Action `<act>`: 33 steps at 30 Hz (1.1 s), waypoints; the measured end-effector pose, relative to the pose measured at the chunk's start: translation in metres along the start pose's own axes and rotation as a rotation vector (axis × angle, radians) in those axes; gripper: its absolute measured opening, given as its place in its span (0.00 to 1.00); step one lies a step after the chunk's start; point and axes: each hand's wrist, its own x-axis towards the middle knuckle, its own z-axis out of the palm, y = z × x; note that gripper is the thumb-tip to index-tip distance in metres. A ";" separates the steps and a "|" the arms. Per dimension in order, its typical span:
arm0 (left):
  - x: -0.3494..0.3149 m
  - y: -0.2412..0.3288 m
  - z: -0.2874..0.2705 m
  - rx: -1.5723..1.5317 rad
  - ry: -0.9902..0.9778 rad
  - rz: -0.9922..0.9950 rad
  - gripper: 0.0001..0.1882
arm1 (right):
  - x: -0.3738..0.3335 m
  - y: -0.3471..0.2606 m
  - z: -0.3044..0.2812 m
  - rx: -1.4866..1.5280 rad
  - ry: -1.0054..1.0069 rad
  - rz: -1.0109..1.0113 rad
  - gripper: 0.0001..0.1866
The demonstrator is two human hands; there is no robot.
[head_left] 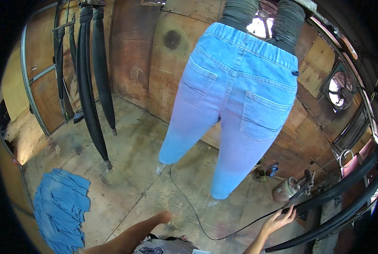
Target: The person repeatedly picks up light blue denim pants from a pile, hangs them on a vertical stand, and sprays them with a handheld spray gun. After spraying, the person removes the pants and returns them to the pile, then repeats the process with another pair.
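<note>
A pair of light blue jeans (235, 97) hangs upright in front of me, pulled over black inflated leg forms. Its back pockets face me, and a purplish tint runs over the seat and thighs. My right hand (279, 221) reaches out at the lower right, its fingers stretched and apart. The fingertips are just below a spray gun with a stained round cup (285, 189); whether they touch it I cannot tell. My left hand (164, 217) is smeared by motion above the floor at the lower middle, close to my body, with no thing visible in it.
A pile of blue denim (62, 209) lies on the floor at left. Long black leg forms (87, 93) hang behind it. A thin black hose (201, 226) loops across the floor. Thick black tubes (341, 186) bend along the right. A small bottle (274, 169) stands near the wall.
</note>
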 end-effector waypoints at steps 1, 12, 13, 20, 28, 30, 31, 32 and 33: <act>-0.084 -0.038 0.023 -0.163 -0.403 -0.434 0.19 | -0.038 0.004 -0.004 -0.075 0.028 -0.009 0.29; -0.419 -0.147 -0.053 -0.706 -0.291 -1.765 0.28 | -0.336 -0.020 -0.034 0.226 -0.972 0.660 0.18; -0.409 -0.154 -0.048 -0.714 -0.282 -1.731 0.29 | -0.331 -0.024 -0.029 0.293 -0.937 0.598 0.18; -0.245 -0.218 -0.003 -0.542 -0.180 -1.157 0.33 | -0.205 -0.032 0.048 0.570 -0.829 0.742 0.19; 0.125 -0.207 -0.198 -0.884 0.779 -0.664 0.38 | -0.137 -0.028 0.156 0.790 -0.980 1.016 0.30; 0.151 -0.195 -0.232 -1.053 0.525 -0.705 0.40 | -0.158 -0.012 0.186 0.842 -1.129 1.134 0.34; 0.155 -0.189 -0.240 -1.153 0.454 -0.746 0.41 | -0.171 -0.003 0.200 0.801 -1.244 1.188 0.36; 0.155 -0.186 -0.244 -1.225 0.415 -0.755 0.42 | -0.184 0.005 0.214 0.677 -1.313 1.269 0.39; 0.152 -0.183 -0.243 -1.208 0.419 -0.737 0.42 | -0.194 0.014 0.227 0.751 -1.373 1.308 0.38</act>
